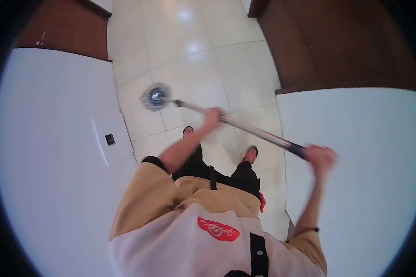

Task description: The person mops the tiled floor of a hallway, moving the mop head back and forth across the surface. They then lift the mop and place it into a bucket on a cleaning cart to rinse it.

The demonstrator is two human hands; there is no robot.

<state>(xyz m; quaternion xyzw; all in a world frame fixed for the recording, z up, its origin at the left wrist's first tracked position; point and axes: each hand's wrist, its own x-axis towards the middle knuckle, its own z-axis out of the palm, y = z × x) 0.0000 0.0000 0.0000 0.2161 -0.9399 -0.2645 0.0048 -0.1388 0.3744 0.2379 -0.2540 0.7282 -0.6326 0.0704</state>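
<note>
The floor (245, 74) was laid with large, pale, glossy tiles, thin dark joints running between them. Bright reflections (192, 47) showed on its far part. A round, fringed mop head (156, 97), blurred, was over the tiles on the left; whether it touched them could not be told. Nearer, two feet (188, 132) in sandals (251, 153) stood apart on the floor
</note>
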